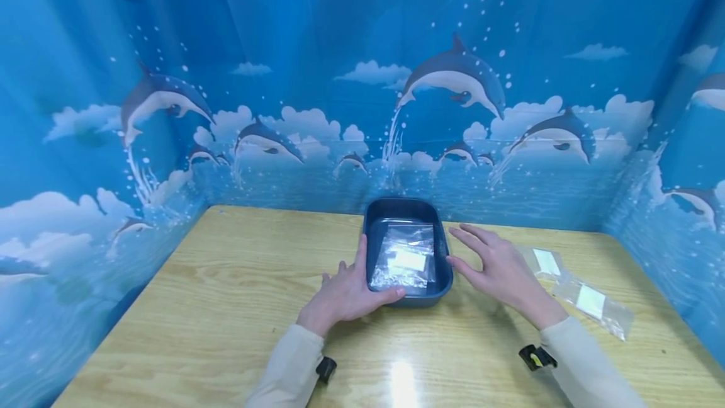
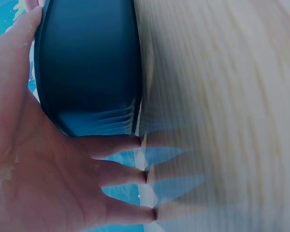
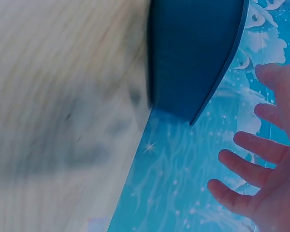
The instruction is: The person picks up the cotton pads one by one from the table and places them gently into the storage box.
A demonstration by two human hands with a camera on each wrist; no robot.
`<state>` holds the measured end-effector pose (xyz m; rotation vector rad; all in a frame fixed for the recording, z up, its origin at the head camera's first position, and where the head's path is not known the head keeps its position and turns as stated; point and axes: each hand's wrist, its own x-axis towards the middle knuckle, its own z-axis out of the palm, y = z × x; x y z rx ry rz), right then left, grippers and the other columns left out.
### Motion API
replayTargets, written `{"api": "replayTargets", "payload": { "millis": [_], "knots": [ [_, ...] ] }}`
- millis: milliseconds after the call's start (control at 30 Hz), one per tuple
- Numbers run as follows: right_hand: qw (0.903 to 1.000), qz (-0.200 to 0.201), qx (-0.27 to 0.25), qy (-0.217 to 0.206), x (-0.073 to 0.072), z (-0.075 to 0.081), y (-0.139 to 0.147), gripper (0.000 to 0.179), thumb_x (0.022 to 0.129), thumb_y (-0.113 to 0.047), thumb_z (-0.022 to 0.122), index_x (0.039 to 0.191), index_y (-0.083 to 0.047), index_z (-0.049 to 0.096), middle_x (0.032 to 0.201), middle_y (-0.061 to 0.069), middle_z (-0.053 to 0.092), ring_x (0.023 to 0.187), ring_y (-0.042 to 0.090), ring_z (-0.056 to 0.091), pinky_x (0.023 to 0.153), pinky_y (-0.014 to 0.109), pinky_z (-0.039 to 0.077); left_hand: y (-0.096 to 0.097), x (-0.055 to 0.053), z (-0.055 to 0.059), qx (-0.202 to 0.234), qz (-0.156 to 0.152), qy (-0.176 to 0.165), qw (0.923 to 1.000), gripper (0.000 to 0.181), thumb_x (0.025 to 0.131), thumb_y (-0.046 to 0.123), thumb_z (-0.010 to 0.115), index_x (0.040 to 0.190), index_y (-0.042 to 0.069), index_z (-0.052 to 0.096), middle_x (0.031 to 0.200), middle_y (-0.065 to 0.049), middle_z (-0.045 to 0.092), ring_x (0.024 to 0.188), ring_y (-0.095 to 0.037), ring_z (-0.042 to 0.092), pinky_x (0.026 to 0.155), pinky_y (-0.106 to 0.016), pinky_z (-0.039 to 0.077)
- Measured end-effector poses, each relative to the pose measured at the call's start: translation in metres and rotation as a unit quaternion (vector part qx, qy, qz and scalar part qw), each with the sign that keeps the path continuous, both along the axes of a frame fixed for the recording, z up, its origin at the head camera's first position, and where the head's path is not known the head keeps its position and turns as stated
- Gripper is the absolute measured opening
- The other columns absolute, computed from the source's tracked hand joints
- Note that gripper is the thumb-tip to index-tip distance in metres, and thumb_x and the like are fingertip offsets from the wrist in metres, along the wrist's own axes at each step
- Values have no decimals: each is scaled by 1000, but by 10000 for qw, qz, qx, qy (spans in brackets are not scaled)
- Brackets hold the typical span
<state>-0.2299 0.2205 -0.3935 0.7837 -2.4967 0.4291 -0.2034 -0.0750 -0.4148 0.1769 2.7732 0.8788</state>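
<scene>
A dark blue, deep rectangular bin (image 1: 370,250) stands near the back edge of the table. Several clear plastic zip bags (image 1: 404,257) with a white label lie inside, overlapping. My left hand (image 1: 345,291) touches the bin's near left corner, thumb along the front rim, the other fingers spread straight. In the left wrist view those fingers reach down beside the bin wall (image 2: 87,67) to the tabletop. Beside the bin's right side, my right hand (image 1: 498,269) hovers with loosely extended fingers; the right wrist view shows them apart from the bin (image 3: 195,53), holding nothing.
Two more clear bags with white labels, one farther back (image 1: 546,262) and one nearer (image 1: 591,301), lie to the right of my right hand. Under everything is a wood-grain table (image 1: 238,282). A blue dolphin-print curtain (image 1: 317,80) surrounds its back and sides.
</scene>
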Motion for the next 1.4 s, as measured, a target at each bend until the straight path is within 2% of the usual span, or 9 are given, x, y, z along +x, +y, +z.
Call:
{"api": "replayTargets", "payload": {
  "millis": [200, 400, 633, 733, 833, 1000, 1100, 1200, 1400],
  "knots": [
    [9996, -124, 31, 250, 5, -3, 19, 60, 85, -29, 81, 139, -9, 63, 135, 25, 65, 113, 48, 67, 88, 63, 57, 0, -2, 0, -32, -54, 53, 10000, 129, 79, 86, 59, 164, 23, -15, 164, -20, 35, 151, -54, 27, 119, -78, 14],
    [9991, -367, -14, 227, 9, -5, 36, 59, 85, -28, 81, 137, -7, 64, 134, 26, 65, 111, 49, 66, 87, 64, 55, -1, -2, 0, -32, -64, 65, 10000, 130, 78, 86, 60, 164, 24, -15, 164, -20, 36, 150, -54, 28, 119, -78, 15],
    [9983, -435, -55, 393, 11, -11, 58, 61, 83, -29, 82, 137, -8, 64, 133, 26, 66, 108, 50, 67, 86, 66, 55, 1, -3, 0, -19, -53, 33, 10000, 130, 78, 86, 60, 165, 24, -14, 165, -19, 34, 151, -54, 26, 119, -78, 14],
    [9977, -638, -6, 213, 13, -14, 67, 60, 85, -32, 81, 137, -7, 64, 134, 26, 65, 110, 51, 66, 88, 68, 53, 1, -3, 0, -21, -51, 22, 10000, 130, 77, 86, 61, 165, 24, -14, 165, -19, 34, 151, -54, 27, 119, -78, 14],
    [9958, -900, 24, -147, 16, -16, 76, 58, 90, -36, 77, 139, -7, 63, 138, 27, 62, 113, 53, 63, 88, 70, 51, 2, -2, 0, -29, -52, 7, 10000, 130, 77, 85, 61, 165, 24, -14, 165, -19, 34, 151, -54, 26, 119, -77, 14],
    [9903, -1238, 73, -625, 17, -20, 92, 60, 95, -42, 70, 143, -7, 59, 140, 31, 58, 113, 59, 59, 78, 71, 53, 2, -2, 0, -42, -71, -12, 10000, 130, 77, 86, 61, 165, 25, -14, 165, -19, 33, 152, -53, 25, 120, -77, 13],
    [9883, -1320, 71, -762, 15, -24, 103, 61, 96, -42, 69, 143, -5, 58, 140, 33, 57, 111, 63, 58, 74, 71, 53, 2, -2, 1, -35, -90, -12, 10000, 131, 77, 85, 61, 165, 24, -14, 165, -19, 34, 151, -54, 25, 119, -78, 13],
    [9861, -1377, 72, -929, 10, -26, 111, 61, 97, -42, 68, 143, -3, 57, 140, 35, 56, 112, 63, 57, 75, 73, 52, 2, -2, 1, -36, -95, -10, 9999, 131, 77, 86, 61, 165, 24, -14, 165, -19, 34, 151, -54, 25, 119, -78, 13],
    [9770, -1556, 130, -1451, -1, -30, 123, 64, 101, -48, 60, 146, -3, 54, 142, 35, 54, 121, 61, 53, 83, 75, 49, 0, -1, 0, -95, -56, 19, 9999, 131, 77, 85, 61, 165, 23, -14, 165, -18, 34, 151, -54, 27, 119, -77, 15]
  ]
}}
